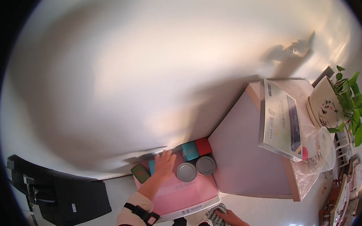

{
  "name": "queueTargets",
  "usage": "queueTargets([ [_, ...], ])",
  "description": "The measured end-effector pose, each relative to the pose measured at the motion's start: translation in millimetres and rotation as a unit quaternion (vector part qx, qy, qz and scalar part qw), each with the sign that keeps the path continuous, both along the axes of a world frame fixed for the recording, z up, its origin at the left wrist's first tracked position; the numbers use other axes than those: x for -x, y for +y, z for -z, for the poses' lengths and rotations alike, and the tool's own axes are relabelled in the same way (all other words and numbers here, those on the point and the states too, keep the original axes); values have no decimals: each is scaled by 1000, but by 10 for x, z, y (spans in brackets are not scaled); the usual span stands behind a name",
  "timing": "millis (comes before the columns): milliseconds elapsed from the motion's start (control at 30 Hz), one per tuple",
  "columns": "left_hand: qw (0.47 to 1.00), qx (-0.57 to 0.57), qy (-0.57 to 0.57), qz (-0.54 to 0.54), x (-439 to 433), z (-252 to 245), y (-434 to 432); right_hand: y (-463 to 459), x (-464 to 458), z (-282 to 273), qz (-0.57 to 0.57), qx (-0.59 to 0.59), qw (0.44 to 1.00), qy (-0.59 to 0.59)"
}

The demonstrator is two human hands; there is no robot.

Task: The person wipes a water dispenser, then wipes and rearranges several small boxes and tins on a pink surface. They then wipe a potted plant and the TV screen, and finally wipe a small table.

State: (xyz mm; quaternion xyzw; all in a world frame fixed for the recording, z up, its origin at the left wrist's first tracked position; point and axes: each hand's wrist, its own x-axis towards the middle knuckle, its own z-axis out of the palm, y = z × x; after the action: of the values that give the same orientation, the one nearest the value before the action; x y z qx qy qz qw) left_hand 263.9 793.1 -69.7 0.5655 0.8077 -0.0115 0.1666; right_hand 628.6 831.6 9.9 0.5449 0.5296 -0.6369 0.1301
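Observation:
My left hand (165, 163) reaches over the pink-topped box (185, 198) beside the wall, its fingers spread. Beneath or beside it a blue container (152, 167) is partly hidden; whether the hand touches it I cannot tell. An olive-green tin (140, 173) stands to the left. Right of the hand are two round grey-lidded cans (186, 172), with a teal box (190, 151) and a red box (203, 146) behind them. Low in the view, my right hand (228, 218) grips a grey and white patterned cloth (217, 215).
A black case (76, 199) stands on the floor at left. At right, a tall cabinet (247, 152) bears a flat printed carton (279, 120), a clear plastic tub (325, 150) and a potted plant (328, 105). The white wall (135, 69) rises behind the box.

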Motion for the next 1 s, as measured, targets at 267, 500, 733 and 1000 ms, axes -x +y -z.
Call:
queueTargets([
  [267, 996, -78, -35, -2, -349, 197, 983, -101, -226, 224, 52, -4, 999, 3],
  [500, 998, -18, 61, -29, -376, 266, 1155, -159, -420, 299, 103, 9, 995, -2],
  [733, 997, 6, 49, -53, -393, 284, 1119, -204, -379, 370, 89, 4, 996, 28],
  [1000, 997, -2, -6, -74, -376, 283, 931, -186, -368, 454, 64, -5, 998, 10],
])
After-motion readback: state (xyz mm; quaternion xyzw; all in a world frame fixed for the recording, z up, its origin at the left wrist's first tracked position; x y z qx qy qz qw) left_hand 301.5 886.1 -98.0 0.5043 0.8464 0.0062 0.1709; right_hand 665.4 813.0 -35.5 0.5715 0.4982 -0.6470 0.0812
